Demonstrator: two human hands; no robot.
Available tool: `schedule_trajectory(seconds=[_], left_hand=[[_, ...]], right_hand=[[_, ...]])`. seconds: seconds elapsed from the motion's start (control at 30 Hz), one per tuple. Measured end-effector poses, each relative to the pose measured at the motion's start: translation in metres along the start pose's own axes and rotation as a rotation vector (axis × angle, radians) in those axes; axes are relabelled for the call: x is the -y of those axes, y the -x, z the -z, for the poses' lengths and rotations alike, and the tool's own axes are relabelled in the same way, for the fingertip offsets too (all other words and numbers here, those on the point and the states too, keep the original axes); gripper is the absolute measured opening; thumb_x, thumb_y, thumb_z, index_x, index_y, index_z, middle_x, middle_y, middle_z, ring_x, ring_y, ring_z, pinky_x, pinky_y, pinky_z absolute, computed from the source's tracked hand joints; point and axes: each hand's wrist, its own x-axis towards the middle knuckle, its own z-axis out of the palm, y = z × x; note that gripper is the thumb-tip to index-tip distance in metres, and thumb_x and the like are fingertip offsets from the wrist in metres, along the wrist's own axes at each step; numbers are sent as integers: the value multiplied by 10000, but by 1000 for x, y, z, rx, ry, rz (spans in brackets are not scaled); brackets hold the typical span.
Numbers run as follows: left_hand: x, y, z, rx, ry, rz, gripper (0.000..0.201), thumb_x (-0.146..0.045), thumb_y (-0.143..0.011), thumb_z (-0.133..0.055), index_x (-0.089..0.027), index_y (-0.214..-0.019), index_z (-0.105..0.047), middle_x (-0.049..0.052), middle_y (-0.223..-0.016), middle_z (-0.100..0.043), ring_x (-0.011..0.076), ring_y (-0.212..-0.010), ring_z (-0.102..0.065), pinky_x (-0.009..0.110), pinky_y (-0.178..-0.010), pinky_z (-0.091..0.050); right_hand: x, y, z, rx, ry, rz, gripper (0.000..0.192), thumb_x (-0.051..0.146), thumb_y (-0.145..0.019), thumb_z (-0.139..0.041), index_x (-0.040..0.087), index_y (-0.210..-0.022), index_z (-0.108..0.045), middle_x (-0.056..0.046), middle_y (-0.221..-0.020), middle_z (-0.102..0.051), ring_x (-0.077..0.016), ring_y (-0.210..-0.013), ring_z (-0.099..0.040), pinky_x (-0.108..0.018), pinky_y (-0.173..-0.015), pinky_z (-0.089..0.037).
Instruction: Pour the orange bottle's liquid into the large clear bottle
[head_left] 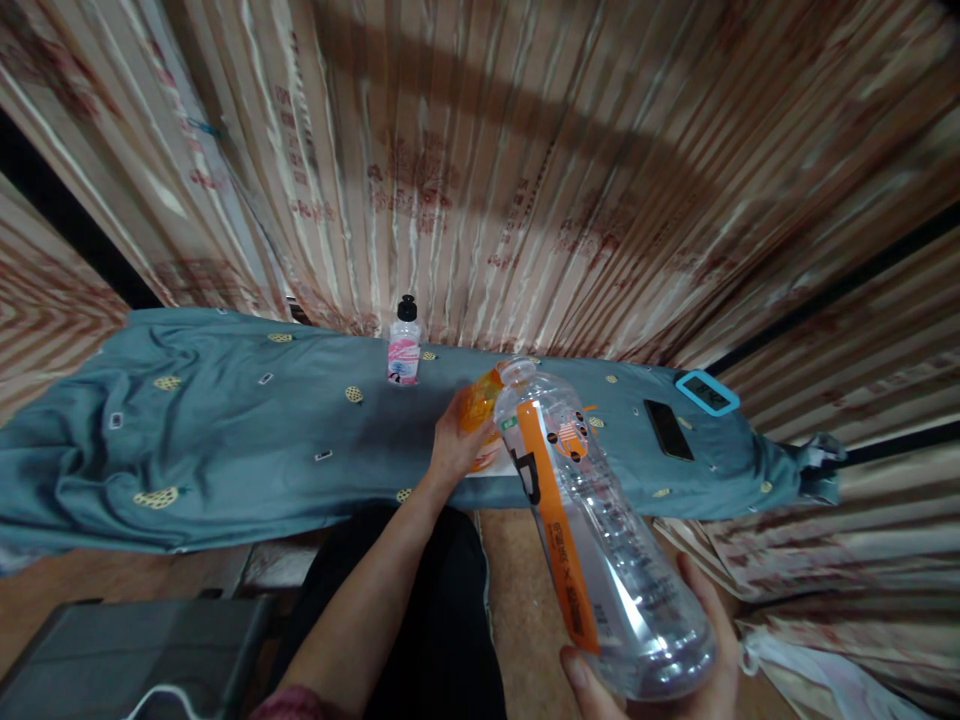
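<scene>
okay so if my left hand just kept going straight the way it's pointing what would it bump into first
It already wraps the orange bottle, so the left hand meets that first. Beyond it the line runs over the teal cloth toward the striped curtain; depth there is hard to judge.

Count, head view. Bottles: 3 — one large clear bottle (600, 530) with an orange label stripe, one small orange bottle (480, 415), one small bottle with a pink label and black cap (404, 342). Hands: 2 — left hand (450, 445), right hand (667, 680). Phones on the counter (225, 430): 2 — one black phone (669, 430), one in a blue case (706, 392). Teal patterned cloths: 1. Dark bins at lower left: 1 (127, 650).
</scene>
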Motion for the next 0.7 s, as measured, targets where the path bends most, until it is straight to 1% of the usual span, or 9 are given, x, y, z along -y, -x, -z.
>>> schedule_trajectory(seconds=[0.1, 0.23, 0.33, 0.5, 0.7], left_hand=[[3, 0, 0, 1, 11, 8, 507, -389, -770, -761, -202, -1218, -617, 95, -1246, -712, 282, -1181, -670, 390, -1041, -521], [4, -1, 0, 12, 5, -2, 521, -394, -770, -752, -191, -1229, -610, 97, -1245, -711, 276, -1181, -668, 390, -1048, -516], [4, -1, 0, 25, -3, -14, 516, -395, -778, -738, -186, -1229, -602, 93, -1236, -714, 267, -1158, -676, 393, -1045, -515], [5, -1, 0, 7, -13, -12, 502, -415, -769, -752, -203, -1203, -615, 80, -1205, -723, 267, -1136, -683, 382, -1018, -525], [1, -1, 0, 6, 16, -20, 475, -380, -769, -759, -191, -1185, -627, 91, -1195, -727, 270, -1126, -684, 395, -1024, -522]], right_hand=[[-6, 1, 2, 10, -1, 9, 1000, 472, -677, -843, 161, -1520, -405, -123, -1247, -576, -228, -1027, -579, -292, -707, -526], [-12, 0, 3, 6, 13, 47, 1005, 472, -662, -851, 163, -1514, -417, -115, -1220, -596, -232, -1014, -589, -301, -711, -527], [-11, 0, 2, 3, 25, 64, 1022, 500, -657, -849, 155, -1515, -414, -128, -1257, -585, -248, -1038, -587, -319, -733, -523], [-8, 0, -1, 0, 3, 39, 990, 507, -699, -819, 153, -1522, -397, -117, -1197, -590, -238, -986, -582, -322, -715, -503], [-9, -2, 1, 13, 31, 96, 976, 497, -697, -827, 213, -1527, -400, -85, -1170, -602, -225, -972, -581, -311, -706, -500]])
